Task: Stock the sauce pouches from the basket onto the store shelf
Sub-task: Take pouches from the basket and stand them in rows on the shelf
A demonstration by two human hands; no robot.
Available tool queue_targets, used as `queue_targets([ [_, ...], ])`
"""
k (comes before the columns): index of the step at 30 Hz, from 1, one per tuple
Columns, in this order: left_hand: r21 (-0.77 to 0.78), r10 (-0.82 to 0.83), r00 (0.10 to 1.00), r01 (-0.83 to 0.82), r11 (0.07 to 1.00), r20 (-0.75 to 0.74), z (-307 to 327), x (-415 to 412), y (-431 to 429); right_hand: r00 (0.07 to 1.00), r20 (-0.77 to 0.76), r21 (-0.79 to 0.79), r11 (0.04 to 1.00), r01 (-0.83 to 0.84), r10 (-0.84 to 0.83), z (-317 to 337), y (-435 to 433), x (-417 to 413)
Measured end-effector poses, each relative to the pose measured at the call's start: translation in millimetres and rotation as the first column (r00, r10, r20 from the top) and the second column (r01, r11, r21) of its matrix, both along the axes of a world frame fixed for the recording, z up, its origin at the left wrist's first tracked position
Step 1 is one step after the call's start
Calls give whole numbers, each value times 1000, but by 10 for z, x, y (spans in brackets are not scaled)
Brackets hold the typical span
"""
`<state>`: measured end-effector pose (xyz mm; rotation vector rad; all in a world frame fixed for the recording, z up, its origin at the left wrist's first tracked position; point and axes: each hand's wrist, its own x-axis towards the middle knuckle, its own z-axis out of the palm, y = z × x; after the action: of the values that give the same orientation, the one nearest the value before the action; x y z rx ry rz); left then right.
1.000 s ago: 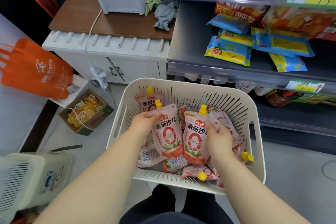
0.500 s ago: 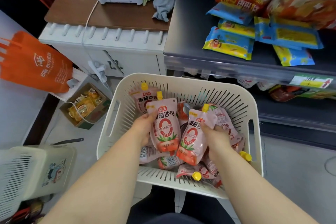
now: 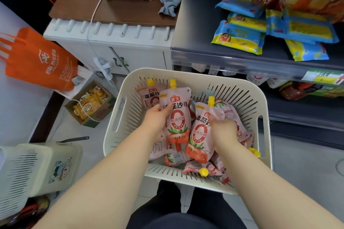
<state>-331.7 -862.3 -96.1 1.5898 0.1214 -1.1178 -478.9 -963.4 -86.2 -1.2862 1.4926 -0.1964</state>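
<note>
Store aisle: shelf (image 3: 195, 24) shows snack bags (image 3: 240, 37), left part bare. Basket (image 3: 265, 117) below is full of sauce pouches. Left hand (image 3: 155, 117) grips one pouch (image 3: 177, 117), right hand (image 3: 224, 130) clutches second pouch (image 3: 199, 134), both inside the basket. Looks early: nearly all stocking left.

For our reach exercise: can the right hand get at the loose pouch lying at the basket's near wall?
Probably not yet: the right hand is full, gripping an upright pouch; the loose pouch lies uncovered close by.

worn | left hand (image 3: 156, 120), right hand (image 3: 223, 132): bare; forearms (image 3: 104, 176) bare, unsleeved | lower body: black trousers (image 3: 186, 217)
</note>
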Motion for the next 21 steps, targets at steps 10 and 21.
queue_targets([
  [10,-356,-106,987,143,924,121,861,64,-242,885,437,-169,952,254,-159,1042,-118,-287],
  [21,-572,-171,924,348,742,341,2195,-793,-887,630,776,-285,875,390,-28,2264,-678,-1291],
])
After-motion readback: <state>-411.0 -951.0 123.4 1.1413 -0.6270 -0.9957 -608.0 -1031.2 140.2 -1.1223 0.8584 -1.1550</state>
